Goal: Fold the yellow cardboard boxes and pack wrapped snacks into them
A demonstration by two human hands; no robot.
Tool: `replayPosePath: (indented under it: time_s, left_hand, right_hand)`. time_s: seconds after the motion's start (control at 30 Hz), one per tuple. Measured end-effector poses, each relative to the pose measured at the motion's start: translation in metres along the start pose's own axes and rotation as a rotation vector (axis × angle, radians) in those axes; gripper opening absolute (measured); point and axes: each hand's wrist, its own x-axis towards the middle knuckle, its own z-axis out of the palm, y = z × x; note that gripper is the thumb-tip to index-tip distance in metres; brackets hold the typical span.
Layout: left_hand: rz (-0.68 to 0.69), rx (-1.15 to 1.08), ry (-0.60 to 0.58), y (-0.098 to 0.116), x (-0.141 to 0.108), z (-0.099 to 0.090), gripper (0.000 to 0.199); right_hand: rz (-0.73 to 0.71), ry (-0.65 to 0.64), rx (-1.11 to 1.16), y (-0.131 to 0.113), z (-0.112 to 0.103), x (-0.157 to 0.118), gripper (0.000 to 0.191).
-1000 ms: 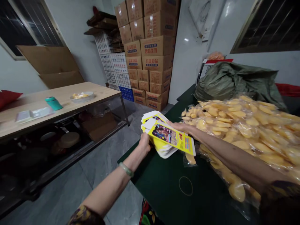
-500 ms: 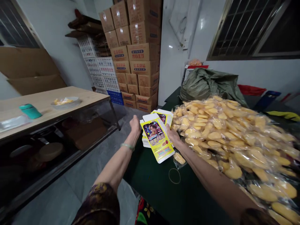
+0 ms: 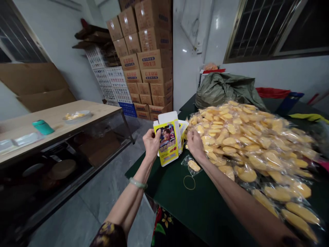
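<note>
My left hand is closed on the left edge of a yellow printed carton, thumb on its front. The carton stands upright with its white top flaps raised. Behind it, more yellow cartons show in part. My right hand is just right of the cartons, its fingers curled at the edge of a big pile of clear-wrapped yellow oval pieces; whatever it may hold is hidden. One wrapped piece lies apart below the hands, near a rubber band on the dark green table.
A grey-green plastic bag is behind the pile. To the left, a wooden table bears a teal bottle and a bowl. Stacked brown boxes and white crates rise against the back wall.
My left hand has closed on the carton, which now stands more upright. My right hand has let go of the cartons and moved slightly right, to the pile's edge. The view has shifted slightly.
</note>
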Motion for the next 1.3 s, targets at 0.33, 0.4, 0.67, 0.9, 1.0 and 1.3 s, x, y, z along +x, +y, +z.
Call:
replayPosePath:
  time_s: [0.33, 0.4, 0.67, 0.9, 1.0, 1.3]
  left_hand:
    - [0.302, -0.144, -0.318, 0.072, -0.092, 0.016, 0.024]
    - [0.406, -0.108, -0.353, 0.074, -0.107, 0.019, 0.022]
    - [0.563, -0.079, -0.600, 0.080, -0.153, 0.019, 0.020]
    - [0.219, -0.129, -0.904, 0.091, -0.170, 0.017, 0.027]
    - [0.009, -0.242, -1.244, 0.093, -0.166, 0.012, 0.054]
    - [-0.261, -0.409, -1.546, 0.080, -0.175, 0.026, 0.097]
  right_hand:
    - [-0.601, 0.004, -0.448, -0.058, -0.107, -0.050, 0.024]
    - [-0.515, -0.102, -0.481, -0.054, -0.122, -0.056, 0.020]
    - [-0.196, -0.500, -0.403, -0.052, -0.173, -0.090, 0.022]
    - [-0.022, -0.689, -0.239, -0.037, -0.197, -0.113, 0.013]
    - [-0.044, -0.688, -0.088, -0.032, -0.208, -0.124, 0.011]
    - [-0.415, -0.787, -0.048, -0.043, -0.225, -0.145, 0.018]
